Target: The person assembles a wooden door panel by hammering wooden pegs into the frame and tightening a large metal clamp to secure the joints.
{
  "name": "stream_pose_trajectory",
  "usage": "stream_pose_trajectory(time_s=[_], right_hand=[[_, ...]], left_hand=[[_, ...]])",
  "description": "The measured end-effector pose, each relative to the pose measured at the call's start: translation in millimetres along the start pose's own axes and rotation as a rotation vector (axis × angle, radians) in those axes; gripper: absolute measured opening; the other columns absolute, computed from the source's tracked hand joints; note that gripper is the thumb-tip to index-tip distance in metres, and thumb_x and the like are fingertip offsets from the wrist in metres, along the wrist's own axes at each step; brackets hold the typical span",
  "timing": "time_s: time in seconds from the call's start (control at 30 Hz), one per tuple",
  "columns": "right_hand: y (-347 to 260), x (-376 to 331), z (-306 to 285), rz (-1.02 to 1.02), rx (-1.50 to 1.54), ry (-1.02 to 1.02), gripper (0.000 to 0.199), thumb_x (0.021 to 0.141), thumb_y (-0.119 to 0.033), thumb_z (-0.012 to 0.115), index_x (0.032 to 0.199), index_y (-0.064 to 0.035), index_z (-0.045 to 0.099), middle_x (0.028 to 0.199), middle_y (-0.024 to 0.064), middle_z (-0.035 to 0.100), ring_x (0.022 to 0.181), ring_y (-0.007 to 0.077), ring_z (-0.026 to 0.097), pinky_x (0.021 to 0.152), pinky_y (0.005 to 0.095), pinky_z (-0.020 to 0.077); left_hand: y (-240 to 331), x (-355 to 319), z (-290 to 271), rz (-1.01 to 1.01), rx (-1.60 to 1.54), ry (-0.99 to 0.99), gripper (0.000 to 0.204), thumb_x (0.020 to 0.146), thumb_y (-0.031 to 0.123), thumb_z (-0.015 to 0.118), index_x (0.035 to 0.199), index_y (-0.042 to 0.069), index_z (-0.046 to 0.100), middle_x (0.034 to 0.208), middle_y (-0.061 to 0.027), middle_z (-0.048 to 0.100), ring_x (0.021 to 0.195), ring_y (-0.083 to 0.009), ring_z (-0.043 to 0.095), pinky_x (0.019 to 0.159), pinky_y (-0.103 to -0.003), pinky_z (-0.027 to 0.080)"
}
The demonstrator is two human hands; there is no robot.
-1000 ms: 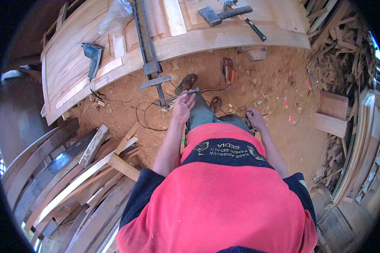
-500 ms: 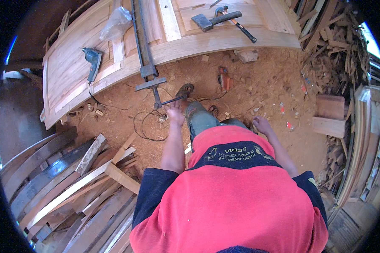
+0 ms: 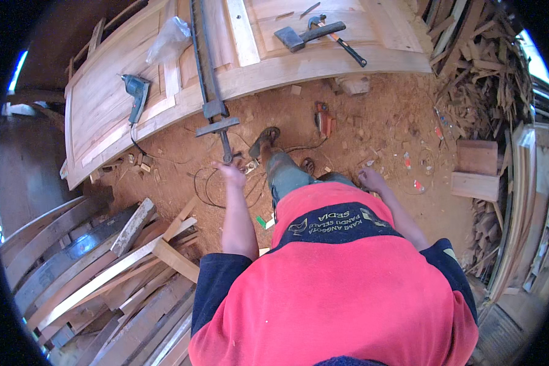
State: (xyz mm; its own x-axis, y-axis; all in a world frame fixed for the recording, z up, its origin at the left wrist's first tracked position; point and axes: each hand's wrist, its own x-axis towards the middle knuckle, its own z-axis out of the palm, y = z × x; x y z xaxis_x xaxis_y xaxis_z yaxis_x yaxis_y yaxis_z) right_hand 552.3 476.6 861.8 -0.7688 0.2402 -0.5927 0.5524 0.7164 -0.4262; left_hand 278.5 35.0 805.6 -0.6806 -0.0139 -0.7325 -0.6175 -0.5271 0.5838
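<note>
Head view: bar clamp [image 3: 207,79] lying across the panelled wooden board [image 3: 299,70], its screw end [image 3: 227,149] overhanging the near edge; left hand [image 3: 232,175] at that end, fingers partly spread; right hand [image 3: 372,179] loosely curled, well apart; whether either hand grips anything is too small to tell; a hard sideways pull on the overhanging end could skew the clamp and mark the wood; a snag on the trailing cord [image 3: 134,141] could drag the drill [image 3: 138,93] off the board.

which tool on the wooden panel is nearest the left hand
The long bar clamp: its screw end is beside the left hand, while the drill, mallet and hammer lie farther off.
</note>
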Motion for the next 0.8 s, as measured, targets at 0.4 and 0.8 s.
stream_pose_trajectory(time_s=[0.4,0.8], right_hand=[[-19.0,49.6,-6.7,-0.059,0.138,0.098,0.033,0.091,-0.027,0.059,0.112,-0.0023,0.067,0.105,0.0185,0.069,0.099,0.0301,0.067,0.088,0.0399,0.0515],[-201.3,209.6,-185.9,-0.293,0.343,0.385,0.023,0.091,-0.018,0.060,0.108,-0.0029,0.066,0.100,0.0161,0.070,0.095,0.0292,0.068,0.083,0.0398,0.0526]], left_hand=[[77.4,-80.0,-41.5,0.405,-1.167,-0.287,0.120,0.077,0.093,0.016,0.138,-0.007,0.045,0.132,-0.0250,0.058,0.115,-0.0358,0.060,0.094,-0.049,0.048],[209.9,-9.5,43.7,0.837,-0.071,0.797,0.055,0.101,0.054,0.035,0.132,0.009,0.045,0.116,-0.0125,0.066,0.090,-0.0238,0.062,0.070,-0.036,0.046]])
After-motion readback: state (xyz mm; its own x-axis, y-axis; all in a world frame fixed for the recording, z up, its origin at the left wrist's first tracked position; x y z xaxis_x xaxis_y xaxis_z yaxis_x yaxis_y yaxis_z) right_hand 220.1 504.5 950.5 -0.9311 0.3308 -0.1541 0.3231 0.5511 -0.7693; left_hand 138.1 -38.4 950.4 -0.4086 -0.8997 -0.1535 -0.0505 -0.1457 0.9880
